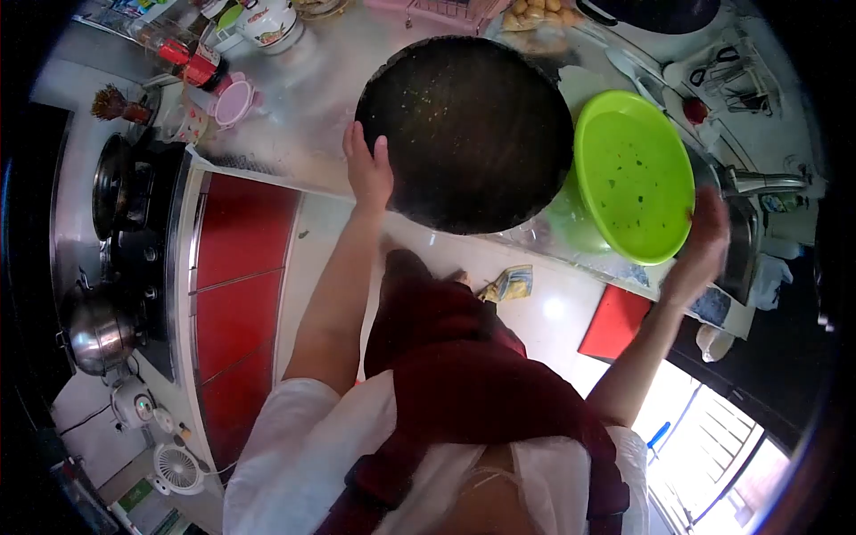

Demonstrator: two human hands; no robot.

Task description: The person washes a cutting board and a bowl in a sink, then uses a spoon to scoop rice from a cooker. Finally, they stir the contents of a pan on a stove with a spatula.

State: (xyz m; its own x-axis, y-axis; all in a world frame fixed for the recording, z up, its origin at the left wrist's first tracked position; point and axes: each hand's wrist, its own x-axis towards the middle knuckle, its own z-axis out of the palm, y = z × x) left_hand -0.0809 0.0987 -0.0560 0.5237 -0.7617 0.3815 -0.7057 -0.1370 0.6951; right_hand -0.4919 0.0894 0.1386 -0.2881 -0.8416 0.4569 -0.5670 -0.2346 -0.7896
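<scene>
A wide, round black pan (464,134) lies on the metal counter, its near edge reaching the counter's front edge. Small light crumbs dot its surface. My left hand (368,169) is at the pan's left rim, fingers stretched out and thumb apart, touching the edge. To the right of the pan is a bright green plastic basin (629,169), tilted, with small dark green bits scattered inside. My right hand (704,245), somewhat blurred, grips the basin's right rim; part of its fingers is hidden.
A gas stove with a steel pot (100,332) stands at left beside red cabinets (236,276). A pink cup (234,103) and a red-labelled bottle (201,67) sit back left. At right are a faucet (767,181) and sink. A yellow packet (513,283) lies below the counter.
</scene>
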